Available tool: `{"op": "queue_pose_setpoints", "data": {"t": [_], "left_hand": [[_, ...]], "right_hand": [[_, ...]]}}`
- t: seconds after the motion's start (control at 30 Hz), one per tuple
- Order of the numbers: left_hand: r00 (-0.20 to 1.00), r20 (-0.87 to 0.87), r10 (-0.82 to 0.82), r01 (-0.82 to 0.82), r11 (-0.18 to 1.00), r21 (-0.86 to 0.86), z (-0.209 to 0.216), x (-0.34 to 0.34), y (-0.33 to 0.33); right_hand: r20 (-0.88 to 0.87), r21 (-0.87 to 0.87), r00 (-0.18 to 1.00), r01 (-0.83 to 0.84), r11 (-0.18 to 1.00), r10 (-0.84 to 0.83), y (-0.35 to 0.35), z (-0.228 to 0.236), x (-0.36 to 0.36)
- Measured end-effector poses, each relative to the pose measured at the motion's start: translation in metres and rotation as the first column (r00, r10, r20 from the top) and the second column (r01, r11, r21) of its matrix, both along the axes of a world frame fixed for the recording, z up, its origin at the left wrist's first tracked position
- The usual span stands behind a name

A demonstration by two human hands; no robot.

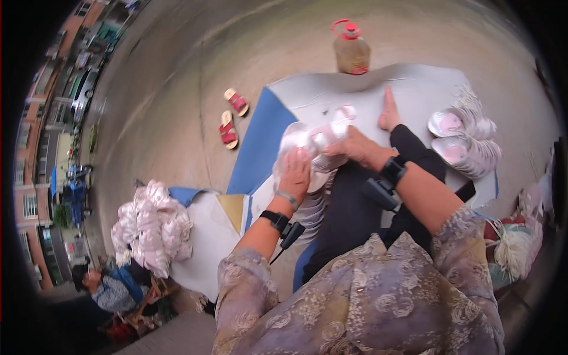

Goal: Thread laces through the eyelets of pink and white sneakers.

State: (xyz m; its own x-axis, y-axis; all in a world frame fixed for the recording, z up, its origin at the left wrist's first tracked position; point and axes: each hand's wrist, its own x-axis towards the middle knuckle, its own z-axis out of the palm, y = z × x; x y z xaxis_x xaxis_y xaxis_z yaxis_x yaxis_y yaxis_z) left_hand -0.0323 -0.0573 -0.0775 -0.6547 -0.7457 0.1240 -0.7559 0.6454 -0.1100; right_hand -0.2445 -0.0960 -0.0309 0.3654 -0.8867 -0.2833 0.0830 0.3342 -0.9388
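Observation:
My left hand (294,173) lies with its fingers stretched out flat on a pale pink-and-white slipper (294,137). Under it, a nested stack of similar slippers (312,214) runs down beside my leg. My right hand (357,148) is closed around the near end of another pink-and-white slipper (336,127), just right of the left fingers. Its fingertips are partly hidden, and the pieces blur together where they meet. Black straps with small devices sit on both wrists.
White-and-blue sheeting (355,89) lies beneath my legs. Nested slipper stacks (464,142) stand at right, and a heap of pink-white pieces (155,222) at left. Beyond are a red-capped jug (352,53) and red sandals (228,129). A person (115,290) sits at lower left.

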Motion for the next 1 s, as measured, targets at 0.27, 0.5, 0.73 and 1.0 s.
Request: {"op": "queue_pose_setpoints", "data": {"t": [0.27,0.5,0.73,1.0], "left_hand": [[0.691,-0.34,0.638,0.021,0.453,0.891,0.027,-0.014,-0.004],[0.653,-0.48,0.585,0.055,0.596,0.801,0.106,-0.065,0.015],[0.934,-0.296,0.2,0.008,0.818,0.576,0.088,-0.075,0.007],[0.983,0.145,0.112,-0.175,0.813,0.555,0.123,-0.105,0.086]], "right_hand": [[0.158,-0.096,0.987,-0.009,0.995,0.025,-0.016,0.037,-0.05],[0.443,-0.081,0.886,-0.117,0.99,0.141,0.025,0.059,-0.119],[0.474,0.048,0.879,-0.092,0.995,0.058,0.073,0.026,-0.132],[0.557,0.221,0.829,-0.211,0.952,0.055,0.145,0.007,-0.143]]}}
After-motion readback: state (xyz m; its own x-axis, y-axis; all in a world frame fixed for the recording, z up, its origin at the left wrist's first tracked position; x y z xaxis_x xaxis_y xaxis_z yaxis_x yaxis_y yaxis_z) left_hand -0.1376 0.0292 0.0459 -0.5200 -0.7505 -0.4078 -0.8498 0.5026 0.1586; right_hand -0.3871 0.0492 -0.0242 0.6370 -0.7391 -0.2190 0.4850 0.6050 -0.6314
